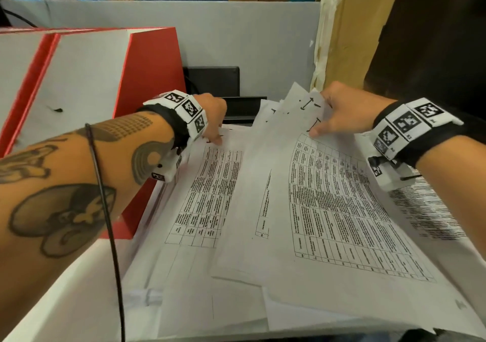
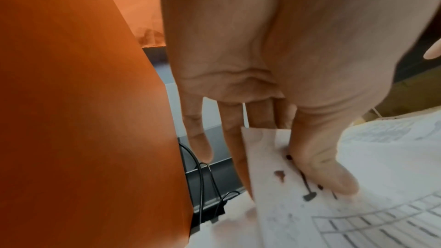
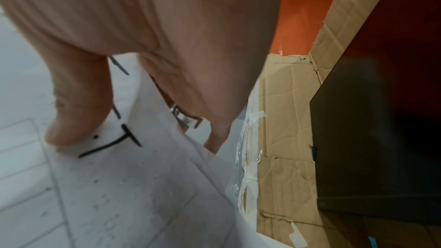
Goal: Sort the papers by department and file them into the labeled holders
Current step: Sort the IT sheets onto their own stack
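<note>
White table (image 1: 65, 302) against grey partition (image 1: 236, 39), red-edged holders (image 1: 147, 60) at left. Papers (image 1: 328, 210) fanned loosely between both hands. Left hand (image 1: 213, 115) grip pinches sheet corner under thumb; right hand (image 1: 339, 113) grip pinches top sheet by its handwritten letters. Advice — lift one sheet only, read department mark before moving toward holder, keep rest pinned.

Paper, card and cardboard

Matt white printed papers (image 1: 328, 197); smooth red-and-white card holders (image 1: 86, 78) on the left; creased, taped brown cardboard (image 3: 286, 120) on the right.

white partition (image 1: 236, 39) behind | taped cardboard (image 1: 347, 34) right | white tabletop (image 1: 65, 302)
</note>
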Demonstrator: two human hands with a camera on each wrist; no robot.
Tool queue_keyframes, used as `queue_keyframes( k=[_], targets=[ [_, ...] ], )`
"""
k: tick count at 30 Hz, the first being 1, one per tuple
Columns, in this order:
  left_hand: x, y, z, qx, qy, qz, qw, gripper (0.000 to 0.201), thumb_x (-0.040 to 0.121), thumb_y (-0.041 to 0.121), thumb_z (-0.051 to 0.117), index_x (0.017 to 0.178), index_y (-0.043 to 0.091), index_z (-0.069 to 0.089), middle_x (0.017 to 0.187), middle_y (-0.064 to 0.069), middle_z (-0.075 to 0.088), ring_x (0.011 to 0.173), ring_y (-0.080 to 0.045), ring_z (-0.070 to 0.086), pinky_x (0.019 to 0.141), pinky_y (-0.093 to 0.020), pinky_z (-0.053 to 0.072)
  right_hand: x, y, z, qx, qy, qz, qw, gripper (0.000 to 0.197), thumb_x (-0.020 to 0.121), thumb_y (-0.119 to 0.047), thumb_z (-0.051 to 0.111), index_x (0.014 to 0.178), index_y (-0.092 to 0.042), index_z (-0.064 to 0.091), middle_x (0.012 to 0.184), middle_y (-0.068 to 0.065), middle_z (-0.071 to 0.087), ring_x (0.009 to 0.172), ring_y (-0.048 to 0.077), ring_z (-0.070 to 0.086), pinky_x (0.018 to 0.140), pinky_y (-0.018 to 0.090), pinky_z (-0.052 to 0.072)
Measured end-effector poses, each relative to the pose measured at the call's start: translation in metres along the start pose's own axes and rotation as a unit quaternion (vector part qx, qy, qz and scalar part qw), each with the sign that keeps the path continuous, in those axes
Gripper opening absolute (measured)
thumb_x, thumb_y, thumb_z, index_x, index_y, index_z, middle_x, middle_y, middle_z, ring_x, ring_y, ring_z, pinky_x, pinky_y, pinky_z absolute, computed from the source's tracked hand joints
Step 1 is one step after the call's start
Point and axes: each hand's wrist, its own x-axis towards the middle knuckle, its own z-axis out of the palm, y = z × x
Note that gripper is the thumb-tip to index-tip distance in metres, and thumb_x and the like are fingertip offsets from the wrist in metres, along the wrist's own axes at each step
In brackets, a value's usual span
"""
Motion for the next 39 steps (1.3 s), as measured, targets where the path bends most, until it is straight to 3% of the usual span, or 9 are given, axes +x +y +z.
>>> queue_keyframes(
  k=[10,16,22,25,27,32,34,37,39],
  targets=[
    [-0.001,0.011,-0.024,-0.172,0.061,0.121,0.976,0.021,0.096,0.014,0.064,0.077,0.007,0.066,0.070,-0.009,0.064,0.063,-0.023,0.055,0.051,-0.023,0.046,0.007,-0.026,0.003,0.000,0.002,-0.022,1.000,0.028,0.084,-0.026,0.085,0.104,-0.009,0.073,0.101,0.004,0.076,0.093,0.022,0.071,0.091,0.040,0.057],
    [-0.008,0.001,-0.024,-0.379,-0.109,0.139,0.908,0.019,0.096,0.022,0.072,0.110,0.010,0.076,0.106,-0.015,0.078,0.086,-0.021,0.073,0.082,-0.038,0.058,-0.003,-0.013,-0.003,-0.060,-0.045,-0.007,0.997,0.028,0.083,-0.014,0.084,0.105,-0.010,0.068,0.102,-0.003,0.071,0.094,0.016,0.067,0.082,0.028,0.053],
    [-0.013,0.004,-0.004,0.006,-0.238,0.068,0.969,0.068,0.065,0.055,0.090,0.121,0.026,0.065,0.116,0.006,0.068,0.103,-0.017,0.068,0.080,-0.030,0.055,-0.010,0.002,-0.014,-0.040,-0.032,0.039,0.998,0.057,0.079,-0.013,0.087,0.127,-0.021,0.057,0.107,-0.010,0.065,0.091,0.012,0.058,0.079,0.023,0.044],
    [-0.013,0.021,0.006,0.090,-0.216,0.049,0.971,0.048,0.070,0.050,0.089,0.091,0.024,0.055,0.094,0.006,0.066,0.086,-0.013,0.065,0.075,-0.031,0.053,-0.010,0.000,-0.015,-0.036,-0.037,0.067,0.996,0.033,0.081,-0.016,0.086,0.107,-0.011,0.066,0.096,-0.005,0.069,0.081,0.007,0.062,0.062,0.017,0.045],
    [-0.014,0.026,0.004,0.098,-0.210,0.057,0.971,0.043,0.072,0.048,0.089,0.082,0.023,0.055,0.087,0.003,0.068,0.081,-0.014,0.066,0.086,-0.036,0.057,-0.008,-0.004,-0.015,-0.021,-0.050,0.052,0.997,0.029,0.081,-0.014,0.086,0.107,-0.008,0.074,0.099,0.000,0.076,0.089,0.012,0.070,0.068,0.017,0.049],
    [-0.003,0.007,0.002,-0.025,-0.178,0.113,0.977,0.061,0.065,0.048,0.090,0.119,0.026,0.071,0.109,0.007,0.076,0.102,-0.016,0.072,0.098,-0.040,0.057,0.000,-0.018,-0.009,-0.066,-0.045,0.051,0.996,0.048,0.078,-0.025,0.089,0.115,-0.009,0.064,0.109,0.004,0.072,0.101,0.024,0.068,0.095,0.042,0.056],
    [-0.006,0.005,-0.003,-0.057,-0.086,0.122,0.987,0.019,0.083,0.033,0.081,0.097,0.023,0.073,0.090,0.004,0.073,0.084,-0.013,0.068,0.081,-0.021,0.055,0.002,-0.028,-0.005,-0.086,-0.044,0.039,0.995,0.045,0.080,-0.024,0.088,0.115,-0.006,0.065,0.109,0.007,0.071,0.102,0.028,0.067,0.095,0.045,0.056],
    [-0.010,0.002,-0.019,-0.110,0.033,0.157,0.981,0.029,0.098,0.021,0.063,0.069,0.019,0.065,0.067,0.006,0.062,0.065,-0.016,0.059,0.050,-0.006,0.042,0.005,-0.045,-0.001,-0.103,-0.051,0.011,0.993,0.036,0.082,-0.023,0.086,0.109,-0.004,0.070,0.105,0.012,0.075,0.097,0.031,0.071,0.091,0.049,0.058],
    [-0.010,0.001,-0.026,-0.318,0.058,0.165,0.932,0.022,0.097,0.033,0.066,0.087,0.019,0.079,0.082,0.001,0.077,0.081,-0.019,0.074,0.074,-0.021,0.061,0.006,-0.051,-0.003,-0.123,-0.051,0.007,0.991,0.036,0.081,-0.026,0.086,0.104,-0.003,0.070,0.100,0.013,0.075,0.093,0.033,0.071,0.088,0.051,0.059]
  ],
)
